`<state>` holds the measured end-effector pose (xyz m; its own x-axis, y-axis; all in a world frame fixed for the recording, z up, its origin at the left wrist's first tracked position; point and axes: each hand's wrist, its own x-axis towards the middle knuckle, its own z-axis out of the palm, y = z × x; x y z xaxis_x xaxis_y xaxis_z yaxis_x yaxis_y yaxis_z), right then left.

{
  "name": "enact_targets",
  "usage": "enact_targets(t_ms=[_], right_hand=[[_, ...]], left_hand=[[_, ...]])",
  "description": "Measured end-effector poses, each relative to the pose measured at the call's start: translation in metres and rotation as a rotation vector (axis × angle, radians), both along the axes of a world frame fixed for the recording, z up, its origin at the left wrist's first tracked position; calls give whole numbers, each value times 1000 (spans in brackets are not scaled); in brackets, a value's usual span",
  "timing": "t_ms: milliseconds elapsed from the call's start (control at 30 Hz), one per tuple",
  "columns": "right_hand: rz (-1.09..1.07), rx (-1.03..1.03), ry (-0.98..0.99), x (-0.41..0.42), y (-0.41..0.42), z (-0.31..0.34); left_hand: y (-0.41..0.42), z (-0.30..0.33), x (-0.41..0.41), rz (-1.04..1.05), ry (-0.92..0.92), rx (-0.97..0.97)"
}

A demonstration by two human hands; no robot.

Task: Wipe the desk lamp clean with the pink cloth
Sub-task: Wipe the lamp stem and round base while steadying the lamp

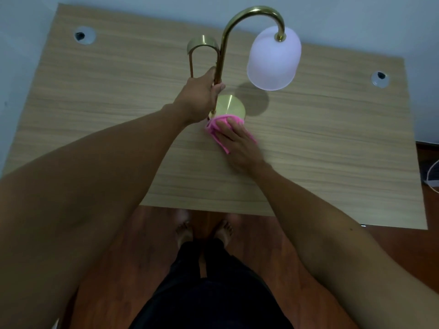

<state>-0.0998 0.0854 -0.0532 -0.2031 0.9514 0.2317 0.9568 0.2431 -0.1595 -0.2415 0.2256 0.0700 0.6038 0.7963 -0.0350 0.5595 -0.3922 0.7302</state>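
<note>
A brass desk lamp [247,17] stands in the middle of the wooden desk, with a curved neck, a frosted white shade [273,58] hanging at the right and a round brass base [230,105]. My left hand [202,93] is closed around the lamp's upright stem just above the base. My right hand [237,143] presses the pink cloth [217,127] flat against the near edge of the base. Most of the cloth is hidden under my fingers and palm.
The desk [320,150] has two round cable holes, one at the far left [84,35] and one at the right [380,79]. A brass loop [203,47] of the lamp rises behind my left hand. A white cable [431,174] lies on the floor at the right.
</note>
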Motion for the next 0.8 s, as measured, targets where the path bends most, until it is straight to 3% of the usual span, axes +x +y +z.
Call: enact_targets(t_ms=[133, 300, 467, 567, 667, 733, 800], right_hand=[[-146, 4, 351, 10, -17, 16], [-710, 89, 581, 13, 12, 37], [-514, -48, 529, -14, 32, 33], [-717, -52, 637, -53, 31, 18], [-852, -240, 803, -106, 18, 39], [-680, -246, 723, -132, 7, 47], [-469, -103, 617, -135, 1, 38]], left_hand=[[1, -1, -1, 5, 6, 5], [1, -1, 0, 1, -2, 15], [1, -2, 2, 8, -3, 14], [1, -2, 2, 15, 0, 16], [1, -2, 2, 8, 5, 23], [1, 0, 2, 10, 13, 4], [1, 0, 2, 12, 8, -7]])
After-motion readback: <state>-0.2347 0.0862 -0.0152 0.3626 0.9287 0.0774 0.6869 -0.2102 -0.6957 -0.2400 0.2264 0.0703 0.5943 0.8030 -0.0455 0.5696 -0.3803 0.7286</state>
